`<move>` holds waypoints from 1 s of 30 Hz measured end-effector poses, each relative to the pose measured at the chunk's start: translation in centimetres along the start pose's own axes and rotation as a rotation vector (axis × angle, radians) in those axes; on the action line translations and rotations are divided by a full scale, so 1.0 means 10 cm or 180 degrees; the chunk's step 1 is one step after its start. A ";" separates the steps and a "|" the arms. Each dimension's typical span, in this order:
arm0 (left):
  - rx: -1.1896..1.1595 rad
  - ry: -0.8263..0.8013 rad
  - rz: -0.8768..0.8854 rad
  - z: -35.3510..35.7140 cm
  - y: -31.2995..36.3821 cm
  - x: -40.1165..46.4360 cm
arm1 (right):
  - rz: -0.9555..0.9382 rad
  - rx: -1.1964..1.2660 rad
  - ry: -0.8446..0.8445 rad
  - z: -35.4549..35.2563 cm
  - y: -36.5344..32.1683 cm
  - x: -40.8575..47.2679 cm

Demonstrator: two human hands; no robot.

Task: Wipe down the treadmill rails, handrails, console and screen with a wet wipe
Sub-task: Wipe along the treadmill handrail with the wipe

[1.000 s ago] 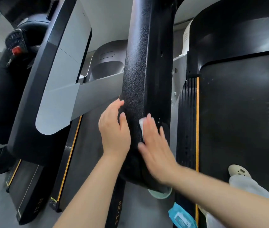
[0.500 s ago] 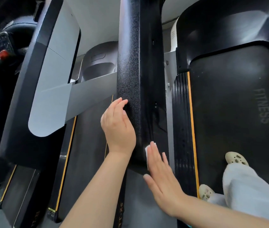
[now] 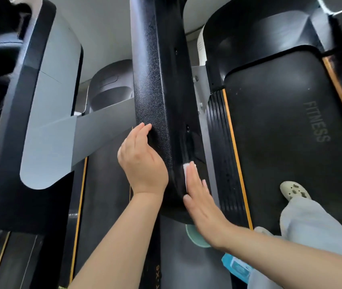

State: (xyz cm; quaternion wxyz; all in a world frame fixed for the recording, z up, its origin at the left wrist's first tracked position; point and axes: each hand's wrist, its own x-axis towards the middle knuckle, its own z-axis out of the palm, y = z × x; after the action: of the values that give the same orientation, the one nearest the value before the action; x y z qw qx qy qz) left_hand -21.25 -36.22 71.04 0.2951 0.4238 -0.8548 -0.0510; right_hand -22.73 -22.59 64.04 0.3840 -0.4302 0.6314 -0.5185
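Two hands touch the bumpy black handrail (image 3: 155, 97): flat right hand (image 3: 202, 202) presses a white wet wipe (image 3: 187, 171), left hand (image 3: 139, 161) cups its side, holding nothing.

Off to the left there's a second treadmill, its big grey and black upright (image 3: 47, 122) leaning across the shot and an orange-edged deck (image 3: 78, 215) below it. Bottom right, pale trousers (image 3: 312, 228) and a cream clog-style shoe (image 3: 294, 189). A blue packet (image 3: 237, 266) pokes out near the lower edge, and a mint green round thing (image 3: 195, 236) sits on the grey floor (image 3: 186, 265).
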 end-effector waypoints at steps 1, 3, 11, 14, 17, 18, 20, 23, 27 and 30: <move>0.0007 -0.0005 0.0006 0.00 0.00 0.00 | 0.0029 -0.0017 -0.0120 0.06 0.01 -0.15; 0.0008 -0.0023 -0.0004 0.00 -0.01 -0.01 | 0.0164 -0.0027 -0.0150 0.08 0.03 -0.14; 0.0027 -0.0064 -0.0127 0.00 0.01 -0.03 | 0.1297 0.0937 0.0566 -0.53 0.09 1.29; 0.0031 -0.0057 -0.0128 -0.01 0.01 -0.03 | 0.1037 0.0586 0.0298 -0.37 0.17 0.95; 0.0038 -0.0055 -0.0117 -0.01 0.02 -0.03 | 0.0593 0.0135 -0.0091 -0.06 0.17 0.21; 0.0046 -0.0059 -0.0107 -0.01 0.03 -0.04 | 0.0517 0.0123 -0.0260 0.00 0.14 0.02; 0.0059 -0.0070 -0.0087 -0.02 0.03 -0.05 | 0.0573 0.0180 -0.0366 0.03 0.15 -0.02; 0.0073 -0.0063 -0.0100 -0.02 0.02 -0.04 | 0.1196 0.0551 0.0158 -0.13 0.13 0.60; 0.0040 -0.0064 -0.0084 -0.03 0.04 -0.05 | 0.1559 0.1090 0.0513 -0.52 0.19 1.26; 0.0008 -0.0029 -0.0030 -0.03 0.03 -0.04 | 0.1321 0.0799 0.0380 -0.52 0.25 1.17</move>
State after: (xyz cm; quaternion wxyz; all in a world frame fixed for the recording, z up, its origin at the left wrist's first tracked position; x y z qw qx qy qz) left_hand -21.11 -35.64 71.20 0.2904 0.4279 -0.8542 -0.0533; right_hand -31.84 -31.65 61.97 0.4947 -0.2088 0.6585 -0.5274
